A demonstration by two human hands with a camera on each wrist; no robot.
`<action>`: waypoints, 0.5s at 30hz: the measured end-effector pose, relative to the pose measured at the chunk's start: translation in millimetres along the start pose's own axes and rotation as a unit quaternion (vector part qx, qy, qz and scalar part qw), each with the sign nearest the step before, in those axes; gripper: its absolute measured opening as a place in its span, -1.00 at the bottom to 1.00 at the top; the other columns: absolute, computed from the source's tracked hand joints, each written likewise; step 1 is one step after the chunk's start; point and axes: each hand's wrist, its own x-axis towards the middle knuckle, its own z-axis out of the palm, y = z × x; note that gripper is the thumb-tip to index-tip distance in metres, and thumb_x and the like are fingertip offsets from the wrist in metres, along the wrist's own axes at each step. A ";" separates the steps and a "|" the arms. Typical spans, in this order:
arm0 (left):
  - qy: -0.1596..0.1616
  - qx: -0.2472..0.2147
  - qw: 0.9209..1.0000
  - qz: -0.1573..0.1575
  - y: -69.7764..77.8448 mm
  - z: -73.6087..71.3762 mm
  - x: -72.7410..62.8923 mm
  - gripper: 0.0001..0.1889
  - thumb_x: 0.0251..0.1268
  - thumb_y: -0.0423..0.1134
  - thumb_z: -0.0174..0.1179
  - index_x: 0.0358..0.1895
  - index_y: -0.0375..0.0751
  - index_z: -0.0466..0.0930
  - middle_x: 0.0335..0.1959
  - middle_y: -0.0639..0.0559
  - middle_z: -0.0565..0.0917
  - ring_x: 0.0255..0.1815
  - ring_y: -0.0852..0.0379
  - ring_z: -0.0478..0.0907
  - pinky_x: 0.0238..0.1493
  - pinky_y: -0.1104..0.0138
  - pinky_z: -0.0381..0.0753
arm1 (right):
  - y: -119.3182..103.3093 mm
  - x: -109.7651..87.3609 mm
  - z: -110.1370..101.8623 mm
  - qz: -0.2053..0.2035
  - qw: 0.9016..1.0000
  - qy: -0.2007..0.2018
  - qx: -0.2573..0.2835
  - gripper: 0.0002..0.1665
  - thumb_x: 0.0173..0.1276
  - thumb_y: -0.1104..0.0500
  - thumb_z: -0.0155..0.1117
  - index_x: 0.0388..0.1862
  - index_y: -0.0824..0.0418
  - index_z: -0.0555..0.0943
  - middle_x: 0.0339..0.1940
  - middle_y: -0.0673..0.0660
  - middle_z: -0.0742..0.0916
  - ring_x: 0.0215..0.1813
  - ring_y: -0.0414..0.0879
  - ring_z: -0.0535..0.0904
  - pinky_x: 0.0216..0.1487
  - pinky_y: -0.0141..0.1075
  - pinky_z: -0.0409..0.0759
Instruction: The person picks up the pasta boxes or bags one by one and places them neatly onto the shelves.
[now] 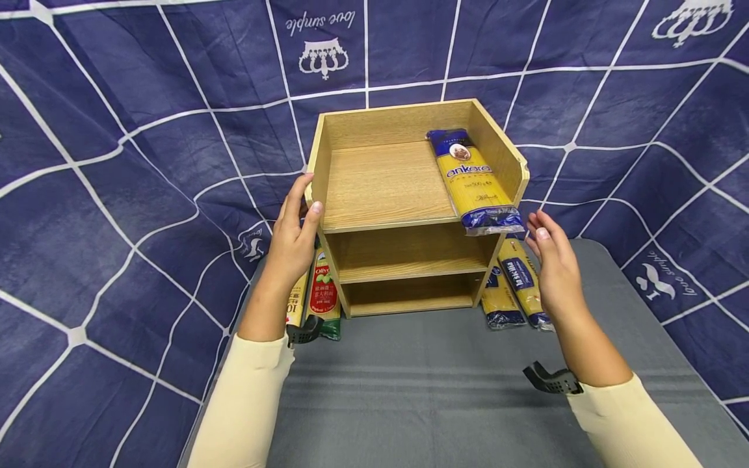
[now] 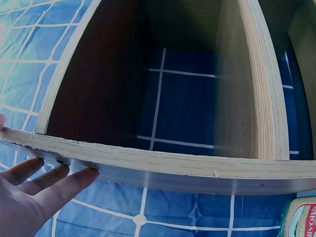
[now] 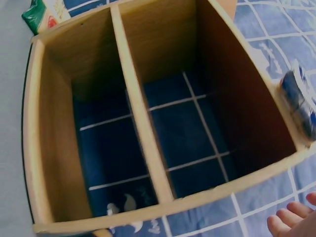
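Note:
In the head view, a wooden shelf unit (image 1: 380, 182) stands on the grey surface, with an open-topped upper tier and two compartments below. My left hand (image 1: 295, 244) touches the front of its left side panel; the left wrist view shows fingers (image 2: 64, 190) fairly straight against the outer face. A yellow and blue pasta packet (image 1: 471, 179) lies on the top tier at the right, its near end jutting past the front edge. My right hand (image 1: 556, 270) is beside that end, apart from it, fingers loosely bent and holding nothing.
Two pasta packets, one red and green (image 1: 323, 292) and one yellow (image 1: 296, 300), lie left of the unit. Right of it lie two more yellow and blue packets (image 1: 523, 279) (image 1: 500, 300). Blue gridded cloth (image 1: 234, 78) hangs behind and at both sides.

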 end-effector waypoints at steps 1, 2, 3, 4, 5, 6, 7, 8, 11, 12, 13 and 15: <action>0.001 0.001 1.000 0.001 -0.4 0.1 -0.1 -0.50 0.62 -0.01 -0.04 0.53 0.38 0.18 0.55 0.02 0.29 0.38 -0.13 0.48 0.33 -0.12 0.46 | 2.9 -0.4 -2.3 0.003 1.000 0.001 -0.005 -0.32 0.67 -0.01 -0.09 0.59 0.32 0.16 0.56 0.32 0.32 0.55 -0.09 0.30 0.48 -0.47 0.32; 0.001 0.001 1.000 0.001 -0.7 0.2 -0.2 -0.50 0.62 -0.01 -0.04 0.53 0.37 0.18 0.55 0.02 0.29 0.38 -0.13 0.49 0.33 -0.13 0.46 | 5.8 -0.9 -4.6 0.006 1.000 0.003 -0.012 -0.31 0.67 -0.01 -0.09 0.59 0.32 0.16 0.55 0.32 0.33 0.54 -0.10 0.30 0.46 -0.49 0.33; 0.001 0.000 1.000 0.002 -1.0 0.4 -0.3 -0.50 0.62 -0.01 -0.04 0.53 0.37 0.18 0.55 0.02 0.29 0.39 -0.13 0.48 0.33 -0.13 0.45 | 9.0 -1.4 -7.1 0.011 1.000 0.005 -0.017 -0.31 0.67 -0.02 -0.09 0.59 0.32 0.17 0.55 0.32 0.33 0.53 -0.10 0.31 0.44 -0.50 0.34; 0.002 0.001 1.000 0.003 -1.0 0.5 -0.4 -0.50 0.62 -0.02 -0.04 0.53 0.36 0.18 0.55 0.02 0.29 0.39 -0.13 0.48 0.34 -0.13 0.45 | 12.4 -1.7 -9.8 0.015 1.000 0.007 -0.024 -0.31 0.67 -0.02 -0.09 0.59 0.32 0.17 0.54 0.31 0.34 0.53 -0.10 0.31 0.42 -0.52 0.35; 0.002 0.001 1.000 0.004 -1.0 0.7 -0.4 -0.50 0.62 -0.02 -0.04 0.53 0.35 0.18 0.55 0.03 0.29 0.39 -0.13 0.48 0.35 -0.12 0.45 | 15.7 -2.1 -12.6 0.019 0.999 0.009 -0.033 -0.31 0.67 -0.03 -0.09 0.59 0.32 0.17 0.55 0.31 0.34 0.53 -0.10 0.31 0.41 -0.53 0.35; 0.003 0.000 1.000 0.005 -0.9 0.8 -0.3 -0.50 0.62 -0.02 -0.04 0.53 0.35 0.18 0.55 0.02 0.29 0.39 -0.14 0.48 0.35 -0.12 0.44 | 19.5 -2.5 -15.9 0.023 0.999 0.009 -0.046 -0.31 0.67 -0.03 -0.09 0.60 0.31 0.16 0.56 0.30 0.33 0.54 -0.11 0.31 0.41 -0.55 0.35; 0.004 0.000 1.000 0.006 -0.8 1.1 -0.3 -0.50 0.62 -0.03 -0.03 0.53 0.34 0.19 0.55 0.02 0.29 0.39 -0.14 0.47 0.36 -0.12 0.44 | 23.1 -2.7 -18.8 0.029 0.998 0.012 -0.054 -0.31 0.67 -0.02 -0.09 0.60 0.31 0.16 0.55 0.30 0.34 0.53 -0.11 0.32 0.40 -0.56 0.36; 0.006 0.001 1.000 0.007 -0.8 1.3 -0.2 -0.50 0.62 -0.03 -0.03 0.53 0.34 0.19 0.55 0.03 0.29 0.39 -0.15 0.47 0.37 -0.12 0.43 | 26.9 -3.0 -21.9 0.035 0.997 0.015 -0.064 -0.32 0.67 -0.01 -0.08 0.60 0.30 0.16 0.55 0.29 0.34 0.53 -0.13 0.32 0.39 -0.57 0.36; 0.010 0.002 1.000 0.011 -0.5 1.8 -0.2 -0.50 0.62 -0.04 -0.03 0.53 0.33 0.19 0.54 0.02 0.30 0.38 -0.17 0.47 0.37 -0.15 0.42 | 37.8 -3.3 -30.3 0.059 0.993 0.024 -0.097 -0.32 0.66 0.02 -0.06 0.60 0.28 0.16 0.54 0.22 0.39 0.50 -0.19 0.34 0.37 -0.60 0.34; 0.011 0.002 1.000 0.012 -0.6 2.0 -0.1 -0.50 0.62 -0.04 -0.03 0.53 0.32 0.20 0.54 0.01 0.31 0.38 -0.17 0.48 0.36 -0.16 0.41 | 41.6 -3.4 -32.9 0.067 0.992 0.027 -0.107 -0.33 0.65 0.02 -0.05 0.60 0.27 0.16 0.54 0.20 0.40 0.49 -0.20 0.35 0.36 -0.62 0.34; 0.012 0.002 1.000 0.011 -0.5 2.2 -0.3 -0.50 0.62 -0.04 -0.03 0.53 0.33 0.20 0.54 0.01 0.32 0.38 -0.17 0.48 0.36 -0.16 0.41 | 44.9 -3.5 -35.3 0.076 0.990 0.031 -0.114 -0.32 0.65 0.02 -0.03 0.60 0.26 0.17 0.54 0.19 0.41 0.47 -0.23 0.36 0.36 -0.62 0.33; 0.012 0.002 1.000 0.011 -0.2 2.3 -0.4 -0.50 0.62 -0.05 -0.03 0.53 0.32 0.19 0.53 -0.01 0.33 0.38 -0.17 0.48 0.36 -0.17 0.41 | 51.7 -3.7 -40.1 0.089 0.987 0.035 -0.130 -0.32 0.64 0.02 -0.02 0.60 0.26 0.17 0.53 0.16 0.42 0.46 -0.23 0.35 0.35 -0.64 0.31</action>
